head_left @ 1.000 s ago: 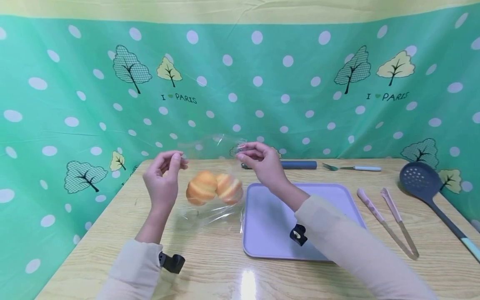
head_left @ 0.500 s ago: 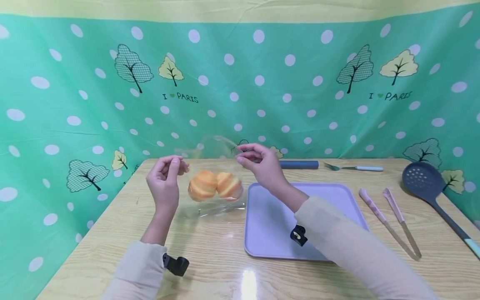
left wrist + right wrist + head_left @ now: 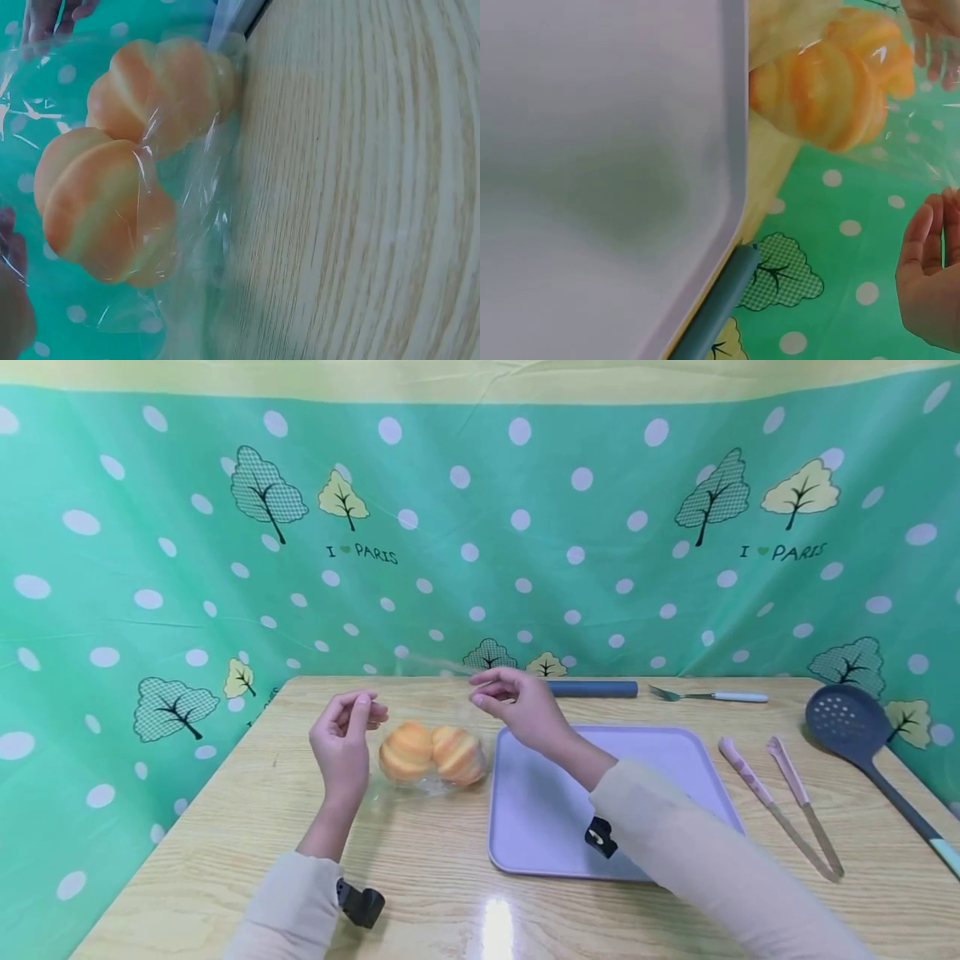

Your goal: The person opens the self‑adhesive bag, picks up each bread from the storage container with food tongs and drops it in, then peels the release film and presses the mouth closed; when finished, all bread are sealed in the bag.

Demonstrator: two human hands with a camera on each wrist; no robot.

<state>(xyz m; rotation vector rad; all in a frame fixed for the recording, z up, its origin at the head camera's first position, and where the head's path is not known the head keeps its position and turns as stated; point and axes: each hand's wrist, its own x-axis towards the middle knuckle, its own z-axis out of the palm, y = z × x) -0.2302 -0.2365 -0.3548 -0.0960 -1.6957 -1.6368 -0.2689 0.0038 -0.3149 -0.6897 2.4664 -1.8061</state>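
A clear plastic bag (image 3: 429, 788) hangs between my hands with two striped, orange-yellow bread rolls side by side inside, a left roll (image 3: 406, 752) and a right roll (image 3: 458, 755). My left hand (image 3: 343, 739) pinches the bag's upper left edge between thumb and fingers. At its upper right edge, my right hand (image 3: 525, 706) pinches the film the same way. Up close in the left wrist view, the bag (image 3: 199, 180) is wrinkled below the rolls. Whether its bottom touches the table cannot be told.
A lilac tray (image 3: 540, 827) lies right of the bag, under my right forearm. Behind it are a dark blue cylinder (image 3: 600, 689) and a fork (image 3: 708, 697). Tongs (image 3: 806, 814) and a dark skimmer (image 3: 847, 718) lie farther right on the wooden table (image 3: 420, 877).
Both hands have come down, the left also moving a little right. The bag with its rolls has sunk lower, after a slight lift earlier, and both hands keep their pinch.
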